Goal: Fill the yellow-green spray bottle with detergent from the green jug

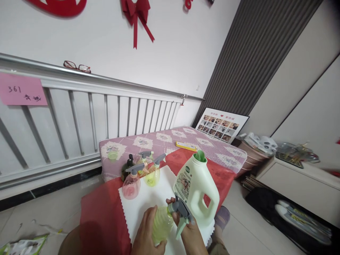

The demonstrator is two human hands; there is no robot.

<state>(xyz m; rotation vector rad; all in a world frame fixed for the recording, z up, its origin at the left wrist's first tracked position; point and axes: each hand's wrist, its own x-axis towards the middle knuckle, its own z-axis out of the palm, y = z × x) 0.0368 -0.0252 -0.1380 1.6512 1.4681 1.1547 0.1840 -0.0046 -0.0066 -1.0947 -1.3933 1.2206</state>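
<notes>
A spray bottle point(161, 223) with a clear, ridged, yellow-green body is held tilted over the white scalloped mat point(148, 203). My left hand point(146, 232) is closed round its body. At the neck, my right hand point(191, 235) grips the grey trigger head point(180, 208) with its pale green lever; whether it is screwed tight cannot be made out. Just beyond stands a large pale green jug point(196, 180) with a handle, its mouth showing a darker green inside. A pink spray bottle point(131, 187) and a yellow spray bottle point(153, 176) stand at the mat's far left.
Behind those bottles are a dark pump bottle point(128, 166) and another spray bottle point(144, 157). A green cap point(113, 155) and a yellow box point(185, 146) lie on the patterned tablecloth point(143, 142). Red cloth point(103, 209) hangs over the near edge. A white radiator point(119, 113) runs behind.
</notes>
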